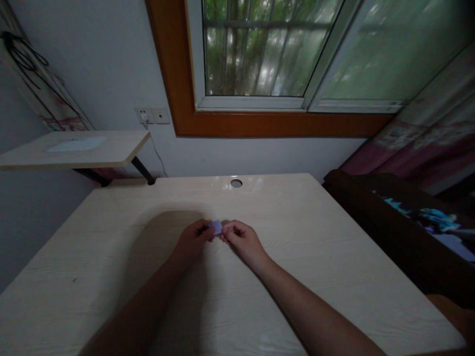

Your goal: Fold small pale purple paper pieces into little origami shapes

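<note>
A small pale purple piece of paper (215, 227) sits between my two hands over the middle of the light wooden desk (111, 237). My left hand (193, 240) pinches its left side with the fingers curled. My right hand (241, 240) pinches its right side, fingers closed on it. Both hands rest low on or just above the desk surface. Most of the paper is hidden by my fingertips.
A round cable hole (236, 183) lies at the desk's far edge. A raised side shelf (74, 148) with a white sheet stands at the back left. A wall socket (152, 115) and a window (260, 49) are behind. A dark bed frame (389, 222) runs along the right.
</note>
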Demonstrator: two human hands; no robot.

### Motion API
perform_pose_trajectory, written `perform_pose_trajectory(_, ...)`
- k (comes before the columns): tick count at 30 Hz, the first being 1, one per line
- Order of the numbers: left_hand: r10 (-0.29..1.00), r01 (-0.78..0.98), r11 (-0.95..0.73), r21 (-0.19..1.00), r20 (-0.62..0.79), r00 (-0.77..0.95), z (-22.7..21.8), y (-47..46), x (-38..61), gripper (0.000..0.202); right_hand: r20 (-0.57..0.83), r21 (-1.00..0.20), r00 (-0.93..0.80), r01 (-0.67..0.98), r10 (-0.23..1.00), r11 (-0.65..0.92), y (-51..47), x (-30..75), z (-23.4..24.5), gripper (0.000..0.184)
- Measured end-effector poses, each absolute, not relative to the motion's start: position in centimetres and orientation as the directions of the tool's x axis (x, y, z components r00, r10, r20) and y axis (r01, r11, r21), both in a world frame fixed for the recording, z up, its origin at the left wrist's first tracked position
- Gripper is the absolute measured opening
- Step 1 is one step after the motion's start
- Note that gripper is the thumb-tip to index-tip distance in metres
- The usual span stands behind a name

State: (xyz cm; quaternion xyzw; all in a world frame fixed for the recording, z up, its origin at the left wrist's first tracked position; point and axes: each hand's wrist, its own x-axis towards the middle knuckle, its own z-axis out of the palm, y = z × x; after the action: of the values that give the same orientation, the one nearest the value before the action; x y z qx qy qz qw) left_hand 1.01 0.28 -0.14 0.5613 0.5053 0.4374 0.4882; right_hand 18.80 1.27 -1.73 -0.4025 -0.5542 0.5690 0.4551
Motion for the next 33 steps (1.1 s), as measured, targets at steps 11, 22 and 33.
perform_pose_trajectory(11, 0.986, 0.050, -0.069, 0.996, 0.060, 0.156, -1.4, 0.2, 0.9, 0.031, 0.037, -0.998, -0.293, -0.053, 0.955, 0.023, 1.2, 18.8, -1.6, 0.023)
perform_pose_trajectory(22, 0.984, -0.016, -0.132, 0.991, 0.133, 0.117, -2.3, 0.3, 1.1, 0.046, 0.031, -0.999, -0.293, -0.045, 0.956, 0.019, 1.0, 18.7, -1.1, 0.021)
perform_pose_trajectory(33, 0.978, 0.174, -0.206, 0.963, 0.196, 0.072, -1.6, -0.3, 1.3, 0.041, 0.084, -0.992, -0.302, 0.059, 0.950, 0.107, 1.0, 18.6, -1.7, 0.014)
